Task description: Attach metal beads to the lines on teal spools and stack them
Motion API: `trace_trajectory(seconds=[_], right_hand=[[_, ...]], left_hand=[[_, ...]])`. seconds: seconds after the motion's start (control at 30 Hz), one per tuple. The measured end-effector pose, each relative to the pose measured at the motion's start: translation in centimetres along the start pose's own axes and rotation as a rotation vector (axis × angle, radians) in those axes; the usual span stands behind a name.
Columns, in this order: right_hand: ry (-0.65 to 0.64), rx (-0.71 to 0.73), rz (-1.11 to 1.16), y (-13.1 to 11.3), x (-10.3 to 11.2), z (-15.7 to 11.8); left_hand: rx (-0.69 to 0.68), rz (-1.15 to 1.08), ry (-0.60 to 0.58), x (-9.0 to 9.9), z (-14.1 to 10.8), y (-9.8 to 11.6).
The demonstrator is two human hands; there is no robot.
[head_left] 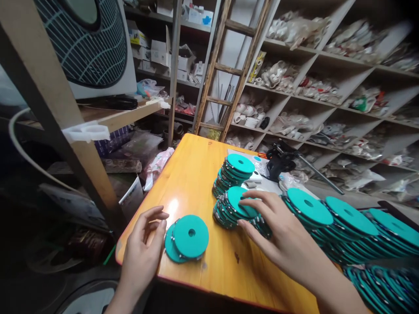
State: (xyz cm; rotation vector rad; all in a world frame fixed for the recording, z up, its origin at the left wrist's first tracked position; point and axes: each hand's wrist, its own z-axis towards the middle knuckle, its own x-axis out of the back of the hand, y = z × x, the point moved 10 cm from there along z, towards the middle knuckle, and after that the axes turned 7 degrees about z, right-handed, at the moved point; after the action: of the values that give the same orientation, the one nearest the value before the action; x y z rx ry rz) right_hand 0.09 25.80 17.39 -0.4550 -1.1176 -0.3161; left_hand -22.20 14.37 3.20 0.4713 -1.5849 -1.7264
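Observation:
Two overlapping teal discs (191,237) with dark centre holes lie near the front left corner of the wooden table (183,174). Just left of them, my left hand (145,244) is raised with curved fingers apart and nothing between them. My right hand (278,222) reaches over a stack of teal discs (234,203) near the middle, its fingertips at the top disc and thumb beside the stack's edge; the fingers are spread, and no disc is lifted. Behind that stack stands another teal stack (240,163).
More tall teal stacks (307,205) stand on the right, partly behind my right forearm. A black clamp-like tool (279,161) lies at the back. A wooden ladder (216,69) leans near shelves of bagged parts. A fan (88,39) is at upper left.

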Motion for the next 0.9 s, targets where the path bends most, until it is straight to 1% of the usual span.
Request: trace_trajectory(seconds=[0.07, 0.1, 0.13, 0.2, 0.3, 0.37, 0.43, 0.47, 0.53, 0.6, 0.67, 0.7, 0.73, 0.77, 0.8, 0.83, 0.9], right_hand=[[0.087, 0.029, 0.029, -0.9, 0.6, -0.7], [0.11, 0.05, 0.063, -1.6, 0.6, -0.9], [0.104, 0.072, 0.113, -2.5, 0.1, -1.2], [-0.001, 0.115, 0.243, -4.5, -2.1, -1.3], [-0.132, 0.117, 0.387, -6.9, -6.0, -1.0], [-0.175, 0.088, 0.383, -7.6, -8.2, -0.6], [-0.188, 0.082, 0.36, -8.0, -9.3, -0.3], [-0.175, 0.094, 0.368, -8.1, -9.3, -0.3], [-0.089, 0.131, 0.43, -8.1, -8.3, -0.4], [0.052, 0.166, 0.502, -7.8, -6.5, -1.0], [0.196, 0.192, 0.518, -7.2, -4.8, -1.9], [0.258, 0.205, 0.506, -7.0, -4.1, -2.4], [0.314, 0.216, 0.489, -6.8, -3.7, -2.9], [0.363, 0.227, 0.473, -6.7, -3.3, -3.4], [0.405, 0.243, 0.463, -6.6, -3.0, -3.8], [0.437, 0.259, 0.461, -6.6, -2.8, -4.2], [0.46, 0.29, 0.474, -6.6, -2.6, -5.1]], left_hand=[[0.002, -0.026, -0.006, -0.1, 0.1, 0.1], [0.0, -0.04, -0.007, -0.1, 0.1, 0.2], [-0.002, -0.05, -0.008, -0.1, 0.1, 0.3], [-0.006, -0.058, -0.005, -0.1, 0.2, 0.5], [-0.008, -0.061, -0.003, 0.0, 0.1, 0.5], [-0.013, -0.067, 0.0, 0.1, 0.1, 0.5], [-0.02, -0.072, 0.006, 0.2, 0.2, 0.5], [-0.027, -0.073, 0.012, 0.3, 0.2, 0.7], [-0.048, -0.074, 0.029, 0.7, 0.1, 1.1], [-0.08, -0.071, 0.054, 1.1, -0.4, 2.0], [-0.139, -0.07, 0.043, 0.8, -1.4, 3.4], [-0.175, -0.067, 0.007, 0.3, -2.1, 4.3], [-0.243, -0.067, -0.057, -0.7, -3.0, 5.5], [-0.307, -0.05, -0.146, -2.0, -3.9, 6.7], [-0.349, -0.005, -0.184, -2.9, -4.7, 7.7], [-0.386, 0.057, -0.187, -3.5, -5.4, 8.5], [-0.458, 0.135, -0.149, -4.2, -6.2, 10.2]])
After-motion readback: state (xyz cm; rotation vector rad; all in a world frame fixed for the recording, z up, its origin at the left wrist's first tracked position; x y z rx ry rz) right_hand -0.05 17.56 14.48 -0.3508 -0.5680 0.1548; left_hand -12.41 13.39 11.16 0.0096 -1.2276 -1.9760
